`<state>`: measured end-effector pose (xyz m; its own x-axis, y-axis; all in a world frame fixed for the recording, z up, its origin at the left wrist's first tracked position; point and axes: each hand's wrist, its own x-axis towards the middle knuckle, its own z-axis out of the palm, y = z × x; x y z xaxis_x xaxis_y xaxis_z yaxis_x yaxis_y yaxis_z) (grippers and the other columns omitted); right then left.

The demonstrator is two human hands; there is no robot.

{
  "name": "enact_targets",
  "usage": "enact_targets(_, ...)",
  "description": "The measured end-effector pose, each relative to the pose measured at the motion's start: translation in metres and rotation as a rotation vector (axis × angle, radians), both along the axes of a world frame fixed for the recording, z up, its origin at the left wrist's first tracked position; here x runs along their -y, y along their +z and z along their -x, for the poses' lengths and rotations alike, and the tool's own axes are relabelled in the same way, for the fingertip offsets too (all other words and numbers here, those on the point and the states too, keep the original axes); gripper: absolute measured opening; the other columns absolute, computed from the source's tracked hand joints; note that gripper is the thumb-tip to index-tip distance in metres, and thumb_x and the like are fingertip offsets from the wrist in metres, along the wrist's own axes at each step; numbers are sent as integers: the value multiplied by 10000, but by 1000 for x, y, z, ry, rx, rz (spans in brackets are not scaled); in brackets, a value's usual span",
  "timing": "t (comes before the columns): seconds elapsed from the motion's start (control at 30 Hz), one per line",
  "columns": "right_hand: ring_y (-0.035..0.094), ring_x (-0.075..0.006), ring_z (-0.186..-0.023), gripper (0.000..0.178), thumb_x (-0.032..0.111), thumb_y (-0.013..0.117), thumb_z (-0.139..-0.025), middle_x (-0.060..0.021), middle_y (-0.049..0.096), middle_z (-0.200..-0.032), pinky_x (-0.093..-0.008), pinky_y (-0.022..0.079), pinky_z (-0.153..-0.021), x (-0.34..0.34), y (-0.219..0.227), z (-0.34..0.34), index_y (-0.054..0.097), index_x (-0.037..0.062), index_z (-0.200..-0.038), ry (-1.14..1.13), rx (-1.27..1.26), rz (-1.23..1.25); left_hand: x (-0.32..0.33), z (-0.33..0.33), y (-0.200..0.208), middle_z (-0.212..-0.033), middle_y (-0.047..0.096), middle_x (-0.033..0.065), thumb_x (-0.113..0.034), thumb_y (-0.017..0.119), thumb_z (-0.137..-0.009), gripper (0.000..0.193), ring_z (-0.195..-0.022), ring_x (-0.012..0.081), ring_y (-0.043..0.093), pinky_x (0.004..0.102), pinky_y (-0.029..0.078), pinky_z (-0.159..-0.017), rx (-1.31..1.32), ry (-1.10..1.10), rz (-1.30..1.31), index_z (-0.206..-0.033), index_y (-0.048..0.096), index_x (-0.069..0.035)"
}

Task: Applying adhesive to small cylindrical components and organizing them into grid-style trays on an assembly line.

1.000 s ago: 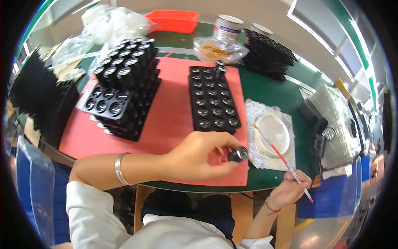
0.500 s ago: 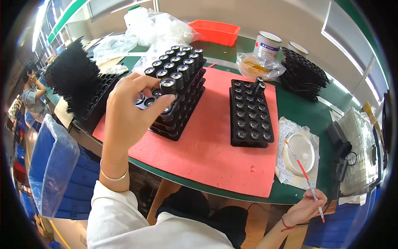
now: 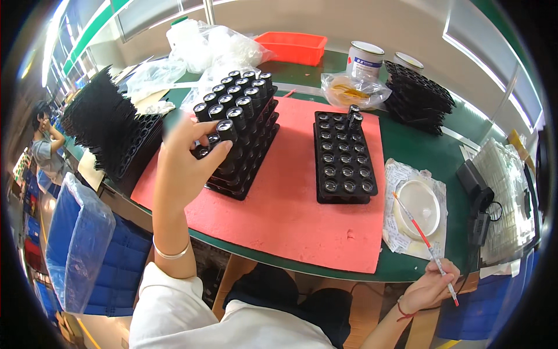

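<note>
My left hand (image 3: pixel 187 152) reaches over a stack of black trays (image 3: pixel 251 170) filled with black lens barrels with shiny glass tops. Its thumb and fingers are closed around one lens barrel (image 3: pixel 225 130) at the stack's near end; the hand partly hides the barrels beside it. Low on the right, my right hand (image 3: pixel 429 285) grips a thin red and white paintbrush (image 3: pixel 427 241), its tip over a round white dish (image 3: pixel 419 208). Another black tray (image 3: pixel 347 199) of lens barrels lies between the hands, with two barrels standing higher at its far end.
A pink mat (image 3: pixel 285 227) covers the middle of the green table (image 3: pixel 401 267). Stacks of black trays (image 3: pixel 99 125) stand left and far right. Behind are plastic bags (image 3: pixel 226 46), a red bin (image 3: pixel 293 47) and a can (image 3: pixel 365 61). Another person (image 3: pixel 45 145) is far left.
The view has shifted slightly, moving the table things a little to the left. My left hand still pinches the lens barrel at the stack, and my right hand keeps its grip on the paintbrush.
</note>
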<state>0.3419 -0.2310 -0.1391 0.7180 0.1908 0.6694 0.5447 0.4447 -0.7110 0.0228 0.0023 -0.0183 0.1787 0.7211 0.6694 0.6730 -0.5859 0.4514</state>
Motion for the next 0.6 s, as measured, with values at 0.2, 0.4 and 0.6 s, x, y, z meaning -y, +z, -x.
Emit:
enact_targets(0.2, 377, -145, -651, 332, 311, 332, -958, -60, 395, -682, -278, 307, -630, 0, -1, 0, 433, 40, -796, -27, -11, -16, 44, -40, 18, -690, 526, 36, -105, 707, -633, 163, -643, 181, 480, 318, 376, -657, 12, 29, -355, -781, 643, -77)
enact_targets(0.4, 391, -145, -637, 313, 286, 331, -960, -63, 409, -679, -268, 326, -607, -2, -3, 0, 426, 36, -798, -19, 23, -27, 22, -131, -13, -976, 577, 97, -176, 672, -706, 254, -910, 294, 527, 394, 423, -833, -264, -605, -193, -929, 632, -61)
enact_targets(0.6, 373, -133, -650, 312, 303, 345, -959, -62, 425, -712, -259, 320, -614, -1, -4, 1, 443, 41, -820, 6, 47, -48, -33, -190, -53, -1027, 549, 179, -347, 623, -740, 384, -993, 374, 490, 460, 418, -833, -368, -396, -104, -1039, 590, -108)
